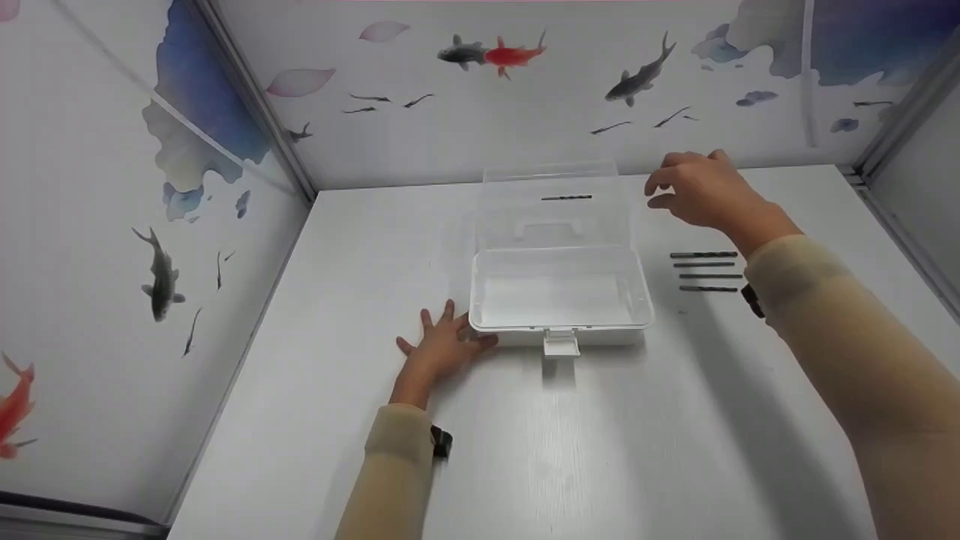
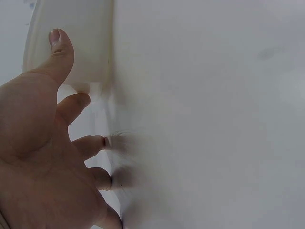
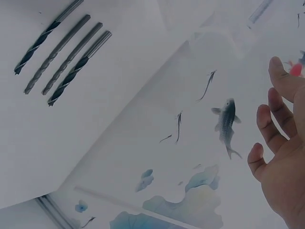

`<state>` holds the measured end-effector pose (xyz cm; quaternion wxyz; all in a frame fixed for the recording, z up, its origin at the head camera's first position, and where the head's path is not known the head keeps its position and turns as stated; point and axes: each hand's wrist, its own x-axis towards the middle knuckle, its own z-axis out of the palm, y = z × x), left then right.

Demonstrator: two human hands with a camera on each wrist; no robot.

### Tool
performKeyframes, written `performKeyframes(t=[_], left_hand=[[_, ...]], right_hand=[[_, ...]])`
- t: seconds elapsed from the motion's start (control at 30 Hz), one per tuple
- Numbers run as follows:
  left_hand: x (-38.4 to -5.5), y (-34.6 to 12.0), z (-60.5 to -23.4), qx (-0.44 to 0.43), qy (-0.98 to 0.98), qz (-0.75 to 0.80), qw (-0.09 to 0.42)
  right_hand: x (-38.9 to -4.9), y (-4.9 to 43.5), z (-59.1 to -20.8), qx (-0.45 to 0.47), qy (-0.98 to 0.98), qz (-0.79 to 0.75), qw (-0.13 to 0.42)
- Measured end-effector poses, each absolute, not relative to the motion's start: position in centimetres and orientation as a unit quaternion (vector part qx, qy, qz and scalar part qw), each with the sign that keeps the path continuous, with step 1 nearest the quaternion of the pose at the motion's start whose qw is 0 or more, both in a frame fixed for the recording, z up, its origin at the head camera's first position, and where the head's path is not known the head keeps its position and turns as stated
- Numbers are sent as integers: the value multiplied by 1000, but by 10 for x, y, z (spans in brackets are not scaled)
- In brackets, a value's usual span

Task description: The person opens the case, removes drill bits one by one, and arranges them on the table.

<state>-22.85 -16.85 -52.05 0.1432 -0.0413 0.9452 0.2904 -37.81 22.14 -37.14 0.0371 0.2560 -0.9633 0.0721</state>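
A clear plastic box (image 1: pixel 517 339) with its lid (image 1: pixel 506 217) swung back stands in the middle of the white table. My left hand (image 1: pixel 442 346) is at its front left corner, fingers spread and thumb along the front wall. In the left wrist view, the thumb overlaps the box wall and the other fingertips reach the tabletop. A dark drill bit (image 1: pixel 566 197) shows within the lid's outline. To the right of the lid, my right hand (image 1: pixel 701 187) hovers with loosely bent fingers and nothing in them. Below it, several drill bits (image 3: pixel 69 62) lie in a row.
The box's front latch (image 1: pixel 561 343) hangs down, unfastened. Behind the table rises a back panel (image 1: pixel 555 112) printed with fish, and a similar side panel (image 1: pixel 97 247) stands on the left. Metal posts (image 1: pixel 259 97) join the panels at the corners.
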Motion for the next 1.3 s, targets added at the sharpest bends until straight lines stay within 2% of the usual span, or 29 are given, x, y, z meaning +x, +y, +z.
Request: performKeyframes(t=[0.27, 0.67, 1.3], left_hand=[[-226, -171, -522, -43, 946, 286, 146], [-224, -172, -522, -41, 948, 279, 151], [-232, -168, -520, -43, 947, 276, 158]], right_hand=[[-388, 195, -359, 264, -963, 56, 13], [-407, 153, -359, 250, -966, 52, -41], [-427, 113, -375, 256, -965, 8, -62]])
